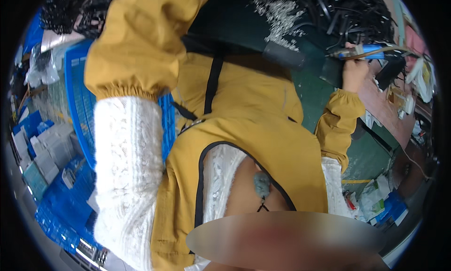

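Observation:
At the right, my right hand [355,74] is closed around a blue hand tool [372,51] with a metal front end and a cord. The exact kind of tool cannot be made out. A dark flat piece [332,73] lies beside this hand. My left arm, in a mustard sleeve cover [136,50], reaches up past the top edge, so my left hand is out of sight. Between the two arms, a heap of small silvery parts [283,24] lies on a dark worktop, with a dark grey block [284,55] just below it.
Tangled black strips [350,10] pile up at the top right, and more black pieces [75,10] sit at the top left. A blue plastic crate [77,102] stands beside my left arm. Blue and white bins [54,144] are farther left. Bags and packages [376,200] lie at the lower right.

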